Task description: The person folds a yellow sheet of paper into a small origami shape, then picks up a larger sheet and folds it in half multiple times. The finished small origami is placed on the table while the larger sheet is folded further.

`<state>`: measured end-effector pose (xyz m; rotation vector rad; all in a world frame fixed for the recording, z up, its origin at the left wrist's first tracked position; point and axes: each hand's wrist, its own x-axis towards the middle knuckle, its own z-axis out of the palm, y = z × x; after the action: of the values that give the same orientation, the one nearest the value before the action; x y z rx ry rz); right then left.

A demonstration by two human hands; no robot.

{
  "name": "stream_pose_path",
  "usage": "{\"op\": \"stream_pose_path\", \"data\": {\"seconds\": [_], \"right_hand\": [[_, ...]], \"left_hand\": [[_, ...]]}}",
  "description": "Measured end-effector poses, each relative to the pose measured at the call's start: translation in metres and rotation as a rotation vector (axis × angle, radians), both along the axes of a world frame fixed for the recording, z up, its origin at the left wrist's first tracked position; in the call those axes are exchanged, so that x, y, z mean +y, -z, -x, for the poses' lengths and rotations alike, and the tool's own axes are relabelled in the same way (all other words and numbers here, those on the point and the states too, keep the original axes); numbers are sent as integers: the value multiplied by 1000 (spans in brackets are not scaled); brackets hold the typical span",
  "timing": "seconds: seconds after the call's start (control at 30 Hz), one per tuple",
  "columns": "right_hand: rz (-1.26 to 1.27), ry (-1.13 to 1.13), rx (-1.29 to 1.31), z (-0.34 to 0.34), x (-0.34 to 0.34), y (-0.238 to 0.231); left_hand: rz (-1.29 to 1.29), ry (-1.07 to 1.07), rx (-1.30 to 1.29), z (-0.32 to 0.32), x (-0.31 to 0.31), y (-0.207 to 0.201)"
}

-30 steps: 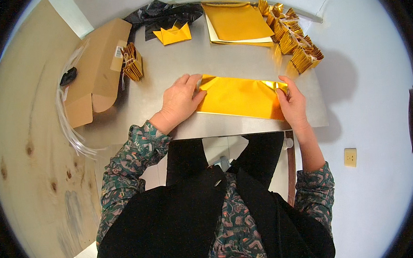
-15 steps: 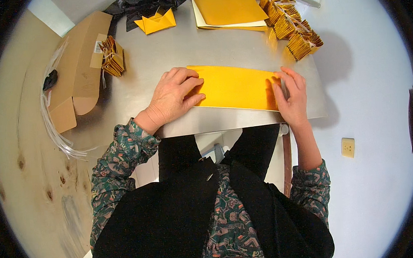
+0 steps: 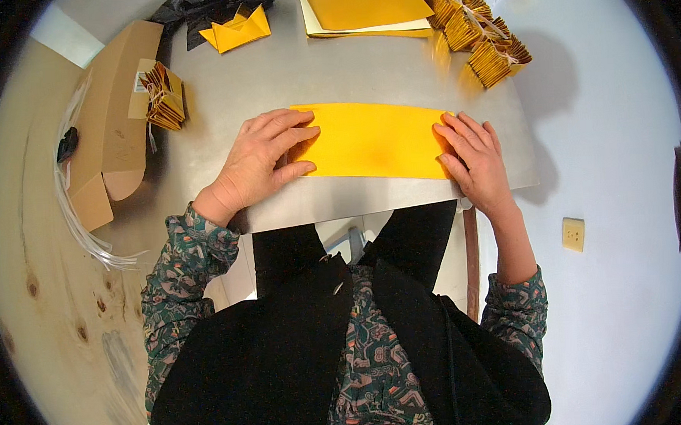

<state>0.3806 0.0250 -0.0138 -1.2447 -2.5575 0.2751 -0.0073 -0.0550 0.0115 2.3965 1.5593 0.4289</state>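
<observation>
A folded strip of glossy gold-yellow paper (image 3: pixel 375 141) lies lengthwise on the metal tabletop in front of me. My left hand (image 3: pixel 258 157) rests on its left end, fingers stretched onto the upper part and thumb apart near the lower edge. At the opposite end, my right hand (image 3: pixel 476 159) lies with its fingers extended over the paper's edge and the thumb close to the lower corner. Both hands press on the strip rather than wrap around it. The undersides of the fingers are hidden.
A stack of gold paper sheets (image 3: pixel 366 10) lies at the back, beside tied bundles of folded gold paper (image 3: pixel 493 58). A folded gold paper boat shape (image 3: pixel 237 31) sits near black plastic (image 3: pixel 195 14). Left are another tied bundle (image 3: pixel 167 97), a cardboard box (image 3: pixel 120 123) and white strings (image 3: pixel 78 216).
My right fingers, partly lifted at the strip's right edge before, now lie flatter over it. The strip looks flatter, and the whole view has shifted slightly.
</observation>
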Motion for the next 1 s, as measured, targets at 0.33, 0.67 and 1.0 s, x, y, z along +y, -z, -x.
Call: {"op": "stream_pose_path", "data": {"seconds": [0.33,0.67,1.0], "right_hand": [[8,16,2,5,-4,-5],[-7,15,2,7,-9,-8],[-6,14,76,2,-6,-6]], "left_hand": [[59,48,-74,18,-1,7],[20,94,-90,23,-4,7],[16,79,-55,18,-8,4]]}}
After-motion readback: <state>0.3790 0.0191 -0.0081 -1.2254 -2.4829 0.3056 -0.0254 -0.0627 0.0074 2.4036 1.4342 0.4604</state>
